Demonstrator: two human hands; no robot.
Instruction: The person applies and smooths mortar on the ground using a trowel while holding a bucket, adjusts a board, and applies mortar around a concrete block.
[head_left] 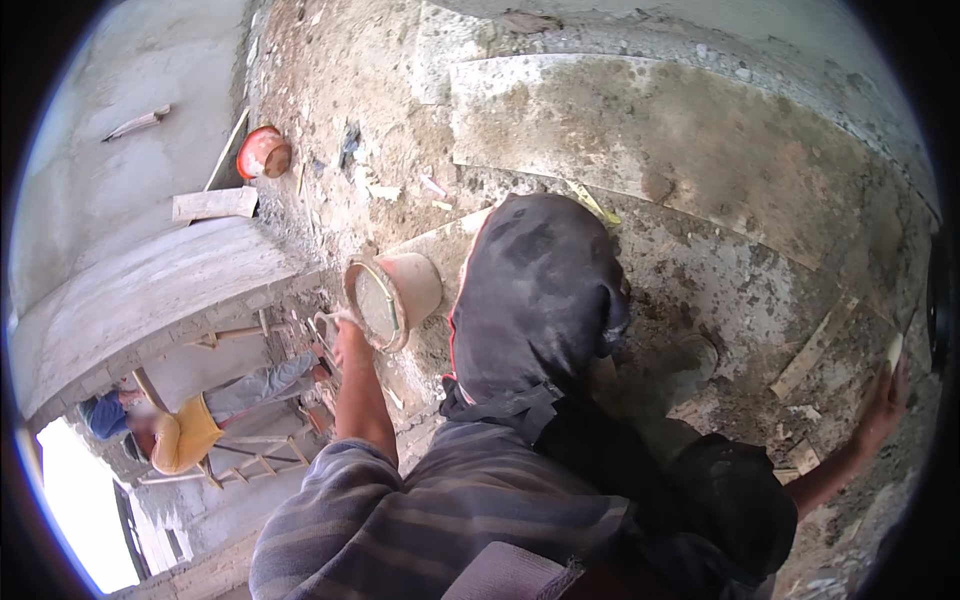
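At the rim of a pale bucket (418,282) with grey, smooth contents, my left hand (346,335) is closed around a light, curved piece that I cannot make out clearly. My right hand (885,400) is out at the far right by the wall's foot, its fingers around a small pale flat object (893,352) that I cannot name. A dark cloth-covered leg (535,280) of mine fills the middle, beside the bucket.
An orange-red bucket (262,152) lies by boards (215,203) at upper left. Large stained sheets (640,130) and wood scraps (815,340) cover the dirty ground. At left, a person in a yellow top (190,432) is among wooden frames below a concrete edge.
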